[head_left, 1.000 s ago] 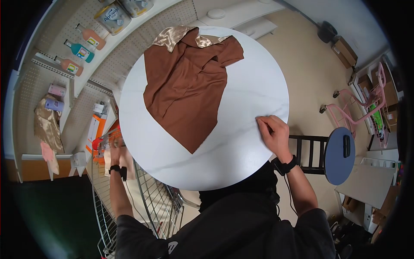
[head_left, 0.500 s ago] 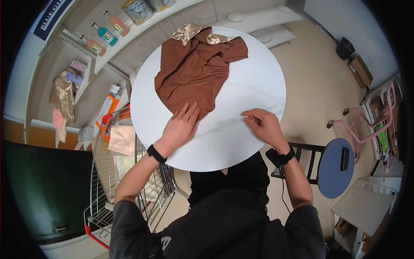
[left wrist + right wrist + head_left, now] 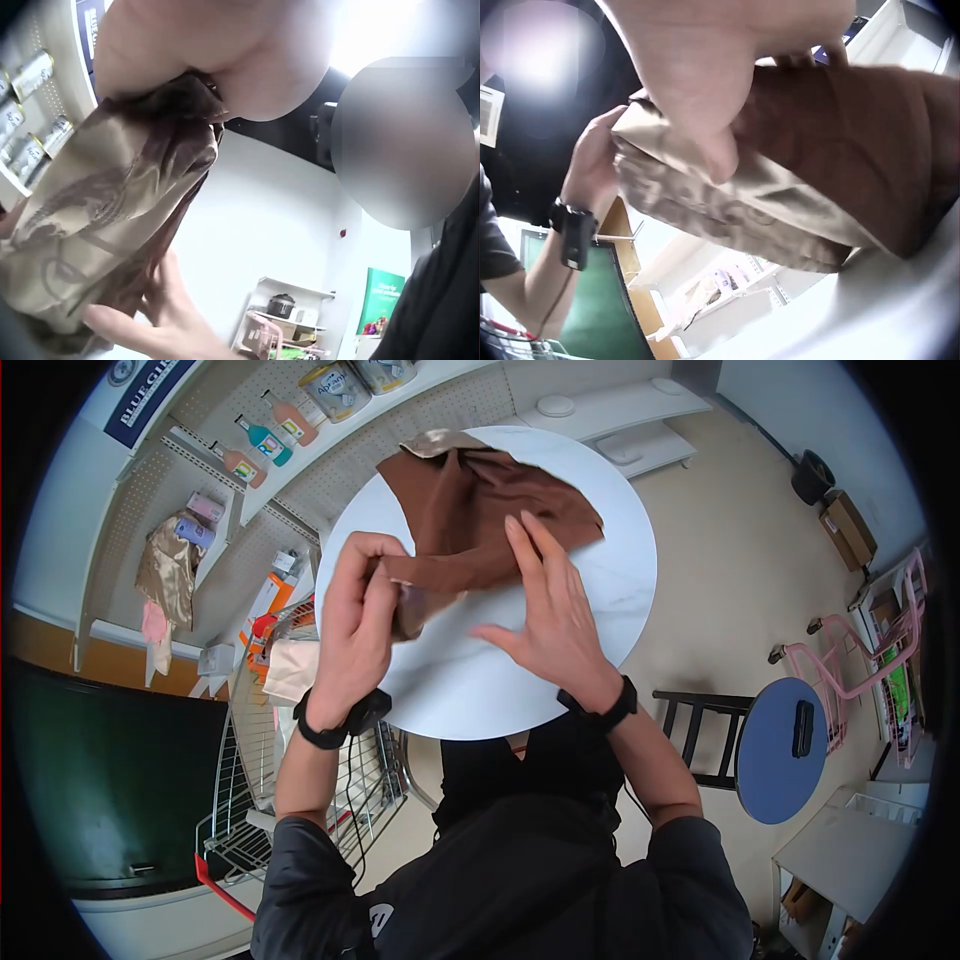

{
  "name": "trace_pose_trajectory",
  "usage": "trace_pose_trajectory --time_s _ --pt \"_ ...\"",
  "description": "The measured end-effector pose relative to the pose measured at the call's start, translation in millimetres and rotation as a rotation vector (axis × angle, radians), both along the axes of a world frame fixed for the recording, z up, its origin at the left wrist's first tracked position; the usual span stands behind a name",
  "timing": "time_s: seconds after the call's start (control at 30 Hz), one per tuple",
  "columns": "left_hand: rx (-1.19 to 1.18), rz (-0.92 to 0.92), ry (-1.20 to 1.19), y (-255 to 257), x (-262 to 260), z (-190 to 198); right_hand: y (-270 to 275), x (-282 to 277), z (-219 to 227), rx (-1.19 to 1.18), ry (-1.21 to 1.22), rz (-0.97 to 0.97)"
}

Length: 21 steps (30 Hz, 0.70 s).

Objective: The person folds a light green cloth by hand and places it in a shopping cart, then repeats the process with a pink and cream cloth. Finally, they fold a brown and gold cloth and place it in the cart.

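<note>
A brown cloth [image 3: 500, 510] with a shiny gold satin side lies partly over the round white table [image 3: 600, 610]. My left hand [image 3: 362, 605] pinches its near edge between thumb and fingers and lifts it off the tabletop. In the left wrist view the patterned gold side [image 3: 112, 180] hangs from that grip. My right hand [image 3: 560, 615] has its fingers straight, with the fingertips on the brown face and the thumb spread out. Seen from the right wrist, the fold of satin [image 3: 697, 195] passes close beside the right thumb.
A wire shopping cart [image 3: 235, 800] with pale cloth in it stands left of the table. Shelves with bottles [image 3: 265, 440] and tins [image 3: 335, 390] curve along the far left. To the right is a blue round stool [image 3: 782, 750], with a pink cart [image 3: 870, 650] beyond.
My left hand came from the cart onto the cloth's near end, then lifted that end and drew it left. The right hand moved from the table's right side onto the cloth.
</note>
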<state>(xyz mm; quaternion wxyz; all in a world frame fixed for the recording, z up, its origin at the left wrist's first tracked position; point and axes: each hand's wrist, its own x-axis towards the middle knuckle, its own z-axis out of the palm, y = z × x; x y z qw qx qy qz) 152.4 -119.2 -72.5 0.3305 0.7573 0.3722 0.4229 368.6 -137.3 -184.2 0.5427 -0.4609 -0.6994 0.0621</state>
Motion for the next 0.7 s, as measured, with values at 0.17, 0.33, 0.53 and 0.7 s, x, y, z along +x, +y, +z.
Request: trace_pose_trajectory --time_s 0.17,0.33,0.53,0.7 --pt "0.142 0.101 -0.066 -16.9 -34.9 24.2 28.8 9.9 -4.2 0.134 -0.064 -0.206" --pt "0.461 0.428 0.122 -4.1 -75.6 25.6 7.8 53.0 26.9 0.187 -0.217 -0.322" --pt "0.461 0.283 0.473 -14.1 -117.1 17.5 -36.4 110.1 46.5 0.031 -0.274 -0.224" --pt "0.306 0.158 0.564 -17.5 -132.5 11.8 -58.1 133.1 55.5 -0.157 -0.142 0.073"
